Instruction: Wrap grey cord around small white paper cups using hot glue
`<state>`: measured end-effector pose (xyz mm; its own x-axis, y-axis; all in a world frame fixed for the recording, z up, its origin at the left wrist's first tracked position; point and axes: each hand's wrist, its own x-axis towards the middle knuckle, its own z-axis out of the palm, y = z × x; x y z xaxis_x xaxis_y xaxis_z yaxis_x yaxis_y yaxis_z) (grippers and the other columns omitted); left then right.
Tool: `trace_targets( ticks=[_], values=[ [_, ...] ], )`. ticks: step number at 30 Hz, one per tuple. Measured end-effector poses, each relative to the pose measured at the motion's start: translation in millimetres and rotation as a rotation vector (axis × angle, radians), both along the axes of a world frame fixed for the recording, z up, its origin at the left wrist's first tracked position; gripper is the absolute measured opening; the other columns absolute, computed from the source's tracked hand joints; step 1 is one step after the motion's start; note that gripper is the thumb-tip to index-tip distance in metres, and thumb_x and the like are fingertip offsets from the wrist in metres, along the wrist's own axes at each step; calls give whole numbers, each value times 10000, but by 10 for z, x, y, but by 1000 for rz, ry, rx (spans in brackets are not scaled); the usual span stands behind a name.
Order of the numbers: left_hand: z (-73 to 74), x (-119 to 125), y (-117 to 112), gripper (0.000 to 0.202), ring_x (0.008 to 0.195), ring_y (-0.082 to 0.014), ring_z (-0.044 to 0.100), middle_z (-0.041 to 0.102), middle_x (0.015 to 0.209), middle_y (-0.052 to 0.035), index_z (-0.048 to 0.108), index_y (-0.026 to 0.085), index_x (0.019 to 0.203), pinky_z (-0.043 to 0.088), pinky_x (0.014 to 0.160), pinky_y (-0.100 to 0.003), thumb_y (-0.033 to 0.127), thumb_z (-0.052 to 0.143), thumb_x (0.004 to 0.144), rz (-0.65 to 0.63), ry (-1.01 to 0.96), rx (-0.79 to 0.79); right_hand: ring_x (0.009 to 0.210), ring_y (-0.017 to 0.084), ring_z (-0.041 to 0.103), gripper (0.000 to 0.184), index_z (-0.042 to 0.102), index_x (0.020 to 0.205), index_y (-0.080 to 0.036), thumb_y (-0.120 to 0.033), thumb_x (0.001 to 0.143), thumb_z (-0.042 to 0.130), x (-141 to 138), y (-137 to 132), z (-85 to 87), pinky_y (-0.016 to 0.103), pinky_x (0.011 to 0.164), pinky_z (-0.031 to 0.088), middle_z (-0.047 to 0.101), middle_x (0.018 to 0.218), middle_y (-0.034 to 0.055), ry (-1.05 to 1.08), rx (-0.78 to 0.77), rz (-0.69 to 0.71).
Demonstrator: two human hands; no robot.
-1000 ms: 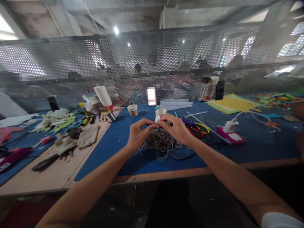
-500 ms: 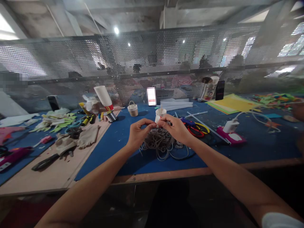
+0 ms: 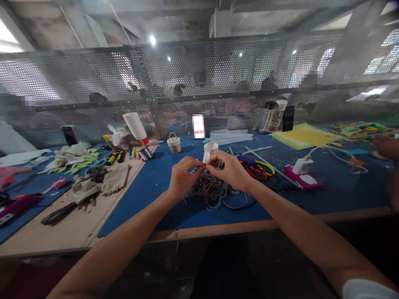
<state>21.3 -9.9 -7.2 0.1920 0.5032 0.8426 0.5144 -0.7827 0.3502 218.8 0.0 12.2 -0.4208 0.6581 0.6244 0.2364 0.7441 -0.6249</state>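
My left hand (image 3: 186, 176) and my right hand (image 3: 228, 169) meet at their fingertips, thumb and forefinger pinched on each. Whatever lies between the fingertips is too small to make out. Just behind them stands a white paper cup (image 3: 211, 148) with a thin stick-like piece showing at its mouth; my fingers partly hide it. A loose tangle of grey cord (image 3: 212, 189) lies on the blue table under both hands. Back to the left, a small cup basket (image 3: 173, 143) with a cord-wrapped lower part and an arched handle stands upright.
Scissors with red and yellow handles (image 3: 260, 170) lie right of the cord, near a purple power strip (image 3: 304, 178) with a white charger. Stacked paper cups (image 3: 136, 126) lean at left, by work gloves (image 3: 115, 179). A lit phone (image 3: 198, 126) stands before the mesh partition. Another person's hand (image 3: 388, 146) is at far right.
My fingertips have shifted slightly while staying pinched together, and the cup behind them shows a little more. The other person's hand at far right has moved farther into view.
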Motion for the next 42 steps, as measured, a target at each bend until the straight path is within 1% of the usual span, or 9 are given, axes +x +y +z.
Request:
trace_targets(
  ticks=[4, 9, 15, 18, 22, 29, 32, 37, 42],
  values=[
    [14, 9, -15, 65, 744, -164, 651, 734, 775, -39, 733, 210, 827, 515, 706, -297, 260, 713, 863, -16, 20, 21, 758, 135, 585, 73, 619, 859, -190, -261, 854, 600, 10, -5, 1, 286, 756, 469, 652, 815, 3, -3, -112, 45],
    [25, 20, -28, 74, 737, -164, 653, 733, 770, -42, 734, 204, 818, 518, 699, -291, 263, 718, 860, -33, 3, -6, 712, 125, 556, 41, 604, 819, -186, -226, 821, 597, -14, 1, -21, 272, 710, 452, 634, 772, -4, -8, -97, 31],
    [48, 16, -42, 150, 718, -152, 667, 739, 777, -44, 747, 192, 825, 531, 697, -269, 337, 725, 856, -23, -99, -117, 745, 137, 592, 211, 639, 862, -181, -359, 918, 540, 21, 22, 10, 274, 718, 464, 655, 794, 9, 47, -151, 45],
    [56, 14, -46, 156, 710, -151, 668, 741, 776, -43, 746, 187, 834, 537, 699, -267, 341, 726, 855, -31, -116, -149, 802, 150, 618, 246, 665, 856, -191, -387, 942, 543, 32, 21, 25, 284, 761, 471, 676, 829, 21, 70, -95, -1],
    [41, 9, -33, 133, 712, -147, 661, 733, 776, -39, 739, 188, 831, 529, 690, -263, 320, 736, 847, -22, -106, -128, 852, 164, 629, 149, 685, 903, -211, -342, 911, 615, 18, 21, 0, 296, 783, 482, 688, 892, 30, 60, 4, -32],
    [2, 5, -6, 47, 743, -163, 647, 729, 781, -40, 735, 202, 822, 504, 703, -290, 245, 736, 842, -10, 0, -32, 830, 186, 608, 45, 618, 829, -210, -180, 854, 597, -4, 31, -34, 365, 858, 425, 662, 833, 29, -158, 327, -161],
    [15, 12, -16, 41, 747, -166, 644, 732, 780, -41, 733, 202, 822, 501, 712, -295, 237, 732, 843, -13, 4, -33, 821, 186, 598, 53, 588, 808, -208, -162, 834, 588, -9, 35, -46, 364, 864, 407, 650, 812, 28, -210, 368, -205],
    [37, 18, -43, 134, 734, -155, 652, 728, 786, -41, 727, 180, 828, 493, 706, -266, 303, 701, 872, -14, -99, -167, 787, 165, 586, 127, 589, 788, -204, -221, 912, 566, -1, 53, -66, 337, 820, 405, 641, 796, 19, -175, 293, -159],
    [65, 20, -71, 211, 771, -163, 644, 724, 797, -38, 729, 162, 835, 480, 736, -257, 367, 693, 872, -63, -183, -367, 861, 167, 620, 79, 660, 970, -223, -280, 940, 615, -4, 31, -41, 343, 869, 447, 673, 941, 28, -64, 216, -85]
  ],
)
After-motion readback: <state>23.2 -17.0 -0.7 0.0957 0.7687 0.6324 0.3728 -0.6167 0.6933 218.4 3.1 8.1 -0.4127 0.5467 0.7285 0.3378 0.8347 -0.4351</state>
